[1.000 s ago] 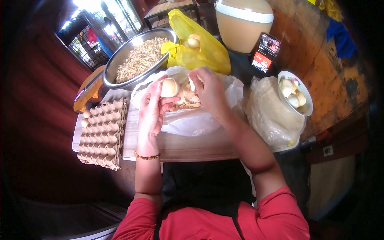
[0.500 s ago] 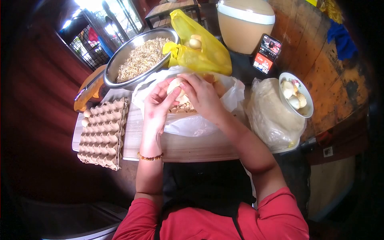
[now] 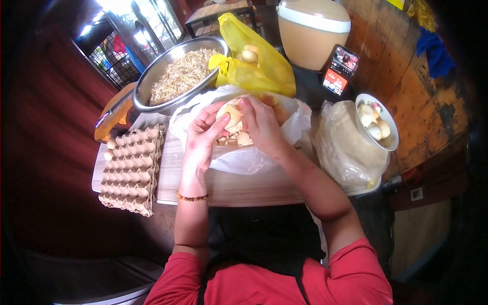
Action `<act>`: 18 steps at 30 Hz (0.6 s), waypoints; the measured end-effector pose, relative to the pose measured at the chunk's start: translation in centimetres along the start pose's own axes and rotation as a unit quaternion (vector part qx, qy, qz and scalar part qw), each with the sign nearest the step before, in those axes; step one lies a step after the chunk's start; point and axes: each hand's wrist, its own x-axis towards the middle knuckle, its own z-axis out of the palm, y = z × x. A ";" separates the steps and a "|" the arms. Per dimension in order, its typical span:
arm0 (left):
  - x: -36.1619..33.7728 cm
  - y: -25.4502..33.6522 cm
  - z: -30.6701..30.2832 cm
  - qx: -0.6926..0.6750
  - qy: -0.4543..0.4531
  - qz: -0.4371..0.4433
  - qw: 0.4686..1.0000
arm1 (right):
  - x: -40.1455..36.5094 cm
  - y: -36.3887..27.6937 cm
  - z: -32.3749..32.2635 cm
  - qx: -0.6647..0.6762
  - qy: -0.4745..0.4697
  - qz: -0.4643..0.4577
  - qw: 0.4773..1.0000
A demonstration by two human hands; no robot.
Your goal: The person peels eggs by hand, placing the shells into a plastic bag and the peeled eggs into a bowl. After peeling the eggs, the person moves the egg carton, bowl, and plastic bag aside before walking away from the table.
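A partly peeled egg (image 3: 231,117) is held over an open white plastic bag (image 3: 292,119). My left hand (image 3: 204,129) is closed around the egg, its thumb pressed on the near side. At the egg's right side, my right hand (image 3: 262,124) has its bent fingers against the shell edge. Pale egg white shows between the hands, with shell still on part of the surface. Below them, broken eggshells (image 3: 239,139) lie in the bag. Whether a loose bit of shell is between my right fingertips is hidden.
An egg tray (image 3: 133,170) with a few eggs sits left. Behind are a metal bowl of bean sprouts (image 3: 180,76) and a yellow bag (image 3: 274,71) with eggs. At right are a phone (image 3: 339,71), a bowl (image 3: 392,145) of peeled eggs and a filled plastic bag (image 3: 343,137).
My right hand has shifted slightly right and down off the egg's top. More of the egg's pale surface now shows between my hands.
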 end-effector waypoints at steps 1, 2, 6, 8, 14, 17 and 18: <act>0.0 0.0 -0.2 -0.027 -0.009 -0.010 1.000 | 0.0 0.2 0.1 0.011 0.006 0.004 1.000; 0.1 0.0 -0.4 -0.053 -0.018 -0.021 0.998 | 0.0 0.3 0.0 0.012 0.006 0.004 1.000; 0.2 -0.1 -1.0 -0.094 -0.038 -0.029 0.994 | 0.3 -0.5 -0.6 0.127 -0.016 0.091 0.988; 0.2 0.0 -0.9 -0.177 -0.048 -0.045 0.982 | 0.5 -0.6 -0.7 0.186 -0.021 0.117 0.975; 0.7 -0.4 -0.6 -0.247 -0.033 -0.055 0.967 | 0.9 0.3 -0.4 0.301 -0.010 0.110 0.947; 0.6 -0.7 -0.6 -0.134 -0.002 -0.036 0.990 | 1.1 0.6 -0.5 0.361 -0.028 0.123 0.924; 0.6 -0.7 -0.8 -0.132 -0.002 -0.036 0.991 | 1.2 0.5 -0.5 0.374 -0.026 0.135 0.917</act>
